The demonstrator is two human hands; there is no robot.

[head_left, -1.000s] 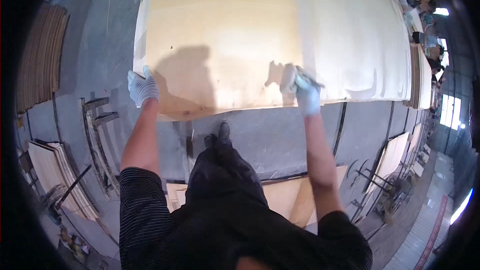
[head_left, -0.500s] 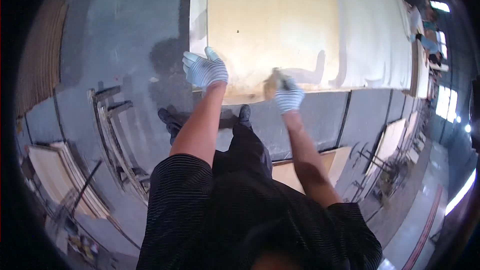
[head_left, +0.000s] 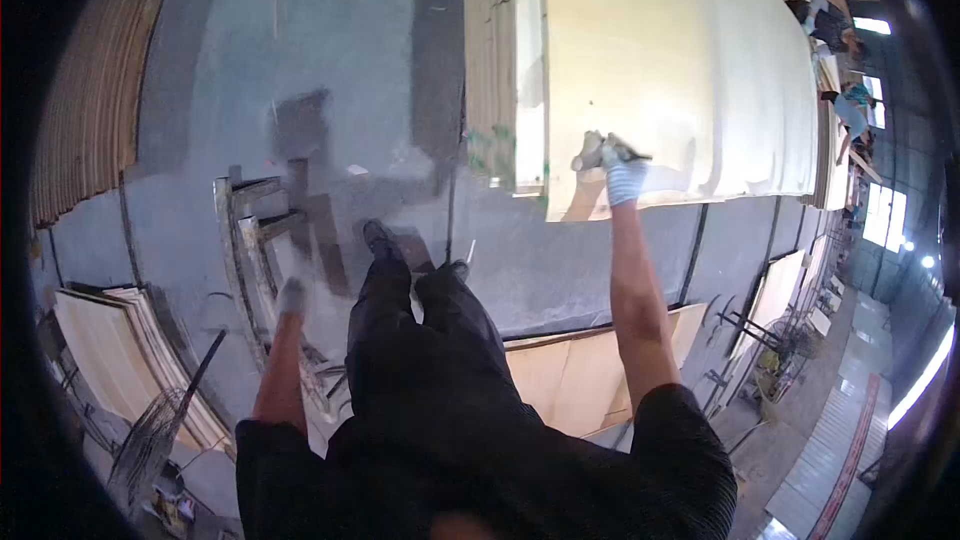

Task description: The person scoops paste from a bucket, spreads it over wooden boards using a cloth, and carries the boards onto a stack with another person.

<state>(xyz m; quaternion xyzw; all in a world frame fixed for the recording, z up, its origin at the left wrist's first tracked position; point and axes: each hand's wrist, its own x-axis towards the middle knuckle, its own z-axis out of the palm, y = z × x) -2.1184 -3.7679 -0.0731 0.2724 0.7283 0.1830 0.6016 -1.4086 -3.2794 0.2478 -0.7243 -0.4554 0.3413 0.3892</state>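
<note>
My right hand (head_left: 626, 178), in a white glove with blue stripes, is closed over the near part of a pale wood sheet (head_left: 640, 60) on top of a stack. It grips a small hand tool (head_left: 628, 149) with a dark pointed end. A greyish-brown lump (head_left: 590, 151) shows at the fingers, too blurred to name. My left hand (head_left: 291, 298), gloved as well, hangs low on the left beside a metal frame (head_left: 250, 240), away from the sheet. Motion smears its fingers.
Stacked sheets (head_left: 490, 60) show layered edges left of the top sheet. A corrugated brown stack (head_left: 95, 90) stands far left. Boards lean at lower left (head_left: 130, 350) and below the stack (head_left: 570, 375). Two people (head_left: 850, 115) are at the far right.
My left hand has left the sheet's corner and swung down and left. My right hand has moved slightly right and up over the sheet. The view has shifted left, showing more floor.
</note>
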